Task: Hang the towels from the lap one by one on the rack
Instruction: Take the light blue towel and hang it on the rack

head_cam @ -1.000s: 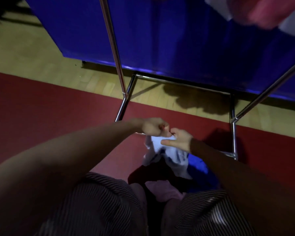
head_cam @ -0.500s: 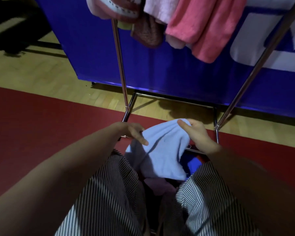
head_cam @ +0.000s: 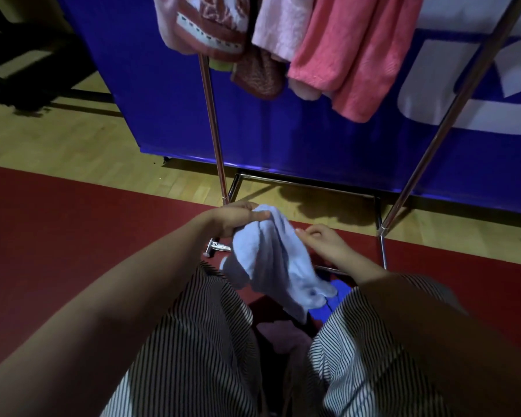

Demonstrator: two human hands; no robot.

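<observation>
Blue towel (head_cam: 271, 266) hangs gripped by left hand (head_cam: 235, 219), right hand (head_cam: 322, 240) just beside.

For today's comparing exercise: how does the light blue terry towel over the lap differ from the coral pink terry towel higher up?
The light blue terry towel is bunched in the left hand; the coral pink terry towel hangs loose, untouched. The blue one sits low over the lap; the pink one high between the metal rack poles. Both are terry.
</observation>
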